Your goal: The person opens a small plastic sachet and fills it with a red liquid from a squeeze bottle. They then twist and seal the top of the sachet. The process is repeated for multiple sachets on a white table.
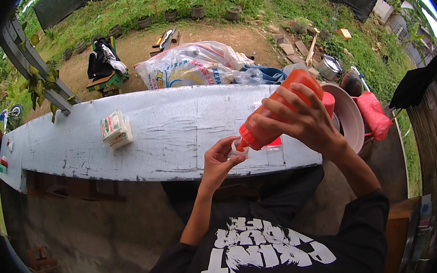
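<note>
My right hand (304, 119) grips a squeeze bottle (259, 135) filled with orange-red sauce. The bottle is tilted, its red cap and nozzle pointing down and to the left. Between the fingers and thumb of my left hand (217, 160) is a small translucent plastic bag or cup (235, 153); I cannot tell which. The nozzle tip sits at its mouth, where some orange-red colour shows. Both hands are above the near edge of a silver-grey covered table (164, 141). A flat red and clear packet (273, 144) lies behind the bottle.
Stacked printed packs (114, 128) rest on the table to the left. At the right end are a large pale basin (351, 117), a red container (328, 102) and a pink plastic bag (374, 115). A printed woven sack (185, 67) lies beyond the far edge.
</note>
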